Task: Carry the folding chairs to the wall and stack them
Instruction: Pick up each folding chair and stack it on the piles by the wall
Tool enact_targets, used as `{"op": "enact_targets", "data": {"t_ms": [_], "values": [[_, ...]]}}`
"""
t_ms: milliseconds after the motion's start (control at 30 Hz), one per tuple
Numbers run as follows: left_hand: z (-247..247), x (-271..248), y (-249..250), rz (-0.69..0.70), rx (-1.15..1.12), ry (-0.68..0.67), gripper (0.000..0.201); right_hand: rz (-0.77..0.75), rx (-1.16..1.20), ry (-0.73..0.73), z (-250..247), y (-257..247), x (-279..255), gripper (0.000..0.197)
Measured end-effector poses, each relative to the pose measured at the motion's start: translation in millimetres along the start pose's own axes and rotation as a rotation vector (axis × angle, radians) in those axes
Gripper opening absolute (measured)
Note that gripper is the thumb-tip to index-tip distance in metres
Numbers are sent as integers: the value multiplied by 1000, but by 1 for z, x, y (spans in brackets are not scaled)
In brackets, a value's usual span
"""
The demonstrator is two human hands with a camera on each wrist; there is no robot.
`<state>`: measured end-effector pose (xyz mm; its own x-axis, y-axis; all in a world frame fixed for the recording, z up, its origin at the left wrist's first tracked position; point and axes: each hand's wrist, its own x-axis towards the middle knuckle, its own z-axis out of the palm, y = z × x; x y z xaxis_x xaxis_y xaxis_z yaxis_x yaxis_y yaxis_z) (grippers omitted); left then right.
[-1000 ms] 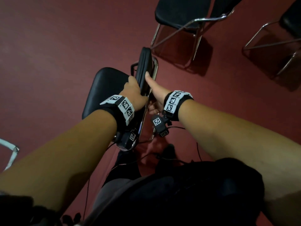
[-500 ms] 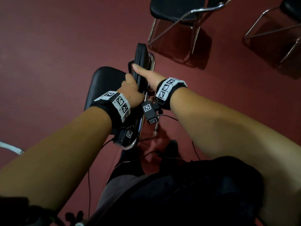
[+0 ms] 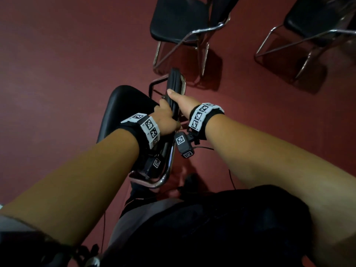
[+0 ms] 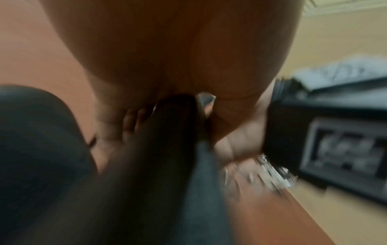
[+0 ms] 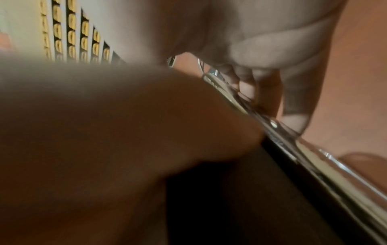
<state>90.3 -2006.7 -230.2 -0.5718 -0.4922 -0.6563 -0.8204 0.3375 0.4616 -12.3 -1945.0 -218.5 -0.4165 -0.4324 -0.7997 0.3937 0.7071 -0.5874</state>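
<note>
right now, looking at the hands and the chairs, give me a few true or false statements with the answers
1. Both hands grip the backrest of the same chair. True: the left hand and the right hand hold it from opposite sides.
2. The floor is grey tile. False: it is dark red.
3. Two more chairs stand ahead. True: one chair straight ahead, another chair to the right.
4. The chairs ahead are folded flat. False: both stand unfolded on their metal legs.
5. The right hand hangs free. False: its fingers curl round the chrome frame.
</note>
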Motion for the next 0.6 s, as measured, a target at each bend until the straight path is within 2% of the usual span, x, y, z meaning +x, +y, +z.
{"op": "enact_targets", "data": {"t_ms": [167, 300, 333, 367, 433, 500, 600], "values": [[42, 11, 23, 156, -19, -80, 92, 83, 79, 38, -52, 18, -11, 45], [67, 29, 34, 236, -97, -255, 118, 88, 33, 153, -99, 32, -16, 46], [72, 33, 36, 250, -79, -269, 114, 87, 4, 176, -108, 37, -15, 46], [76, 34, 41, 263, -42, -270, 102, 83, -43, 204, -118, 43, -13, 48], [80, 34, 50, 285, 31, -204, 66, 65, -113, 264, -134, 56, -11, 52], [84, 38, 53, 252, 177, -119, 43, 81, -117, 315, -149, 69, -9, 55], [82, 44, 49, 173, 313, 4, 44, 129, -93, 397, -168, 85, -5, 69]]}}
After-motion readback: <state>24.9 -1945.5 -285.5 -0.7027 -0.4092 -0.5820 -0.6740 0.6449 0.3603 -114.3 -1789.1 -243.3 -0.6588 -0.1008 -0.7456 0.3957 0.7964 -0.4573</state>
